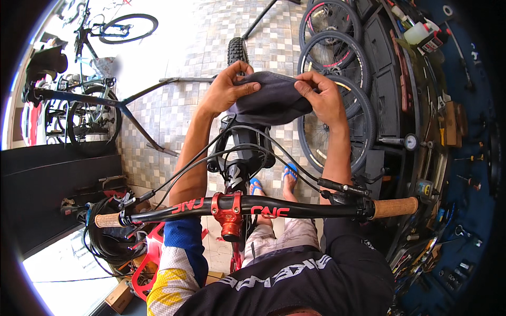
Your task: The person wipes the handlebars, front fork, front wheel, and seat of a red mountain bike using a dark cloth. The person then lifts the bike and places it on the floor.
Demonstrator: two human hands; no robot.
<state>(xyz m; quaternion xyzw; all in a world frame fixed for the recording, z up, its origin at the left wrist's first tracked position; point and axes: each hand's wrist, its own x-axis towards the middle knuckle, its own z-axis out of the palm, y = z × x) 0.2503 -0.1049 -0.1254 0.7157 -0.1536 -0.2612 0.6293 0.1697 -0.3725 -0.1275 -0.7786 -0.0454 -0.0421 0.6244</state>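
A dark grey cloth (271, 99) is stretched between my two hands, out beyond the handlebar and above the front of a bicycle. My left hand (227, 89) pinches its left edge between thumb and fingers. At its upper right corner, my right hand (321, 96) grips the fabric the same way. Both forearms reach past the black handlebar (305, 210), which has tan grips and a red stem (227, 210). Cables loop forward from the bar. Below the cloth shows the black fork (246, 139); part of the knobby front tyre (237, 51) appears beyond it.
Several wheels (337, 58) lean along the black cabinets at right. Tools hang on the dark wall (474, 158) beyond them. A repair stand (124, 105) spreads its legs at left, near other bicycles. A red frame (145, 274) and coiled black tubes (108, 247) sit at lower left.
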